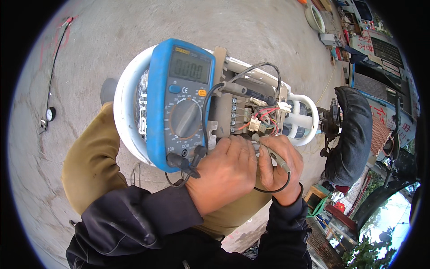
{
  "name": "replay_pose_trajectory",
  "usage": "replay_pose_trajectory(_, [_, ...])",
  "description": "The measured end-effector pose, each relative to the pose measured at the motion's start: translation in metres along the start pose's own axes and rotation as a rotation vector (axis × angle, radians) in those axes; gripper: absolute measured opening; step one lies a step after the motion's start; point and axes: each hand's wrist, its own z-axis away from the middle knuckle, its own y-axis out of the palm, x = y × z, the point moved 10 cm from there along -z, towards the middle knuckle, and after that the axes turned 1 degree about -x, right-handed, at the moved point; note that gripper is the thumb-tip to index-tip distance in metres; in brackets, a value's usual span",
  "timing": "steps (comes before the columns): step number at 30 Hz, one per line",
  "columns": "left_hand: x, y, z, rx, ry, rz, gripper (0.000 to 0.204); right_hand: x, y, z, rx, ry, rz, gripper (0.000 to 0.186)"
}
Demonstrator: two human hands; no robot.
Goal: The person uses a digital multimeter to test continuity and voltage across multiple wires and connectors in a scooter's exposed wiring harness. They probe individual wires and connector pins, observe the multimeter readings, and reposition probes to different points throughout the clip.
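A blue multimeter (186, 105) with a dial and a lit-less grey display rests on a white tubular frame (123, 105), tilted. Beside it, an opened compartment holds a terminal strip (233, 115), a white connector (254, 125) and a tangle of red and other coloured wires (268, 112). My right hand (281, 163) is closed on a grey test probe (277, 158) with a black lead. My left hand (228, 168) is closed right next to it, its fingertips hidden behind its knuckles. A second test probe (237, 89) lies across the compartment above the terminals.
A black padded seat (351, 134) stands to the right. On the concrete floor at far left lies a round gauge (51, 114) with a hose. A white basin (315, 19) and assorted clutter line the upper right. My bent knee (92, 166) is beside the frame.
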Motion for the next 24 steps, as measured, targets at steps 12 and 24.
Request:
replay_pose_trajectory(12, [0.0,0.0,-0.001,0.006,0.01,0.028,0.043,0.0,0.006,0.013,-0.024,-0.035,0.034,0.035])
replay_pose_trajectory(24, [-0.001,0.0,0.0,0.004,0.022,0.015,0.035,-0.002,0.008,0.006,0.007,0.022,0.027,0.041])
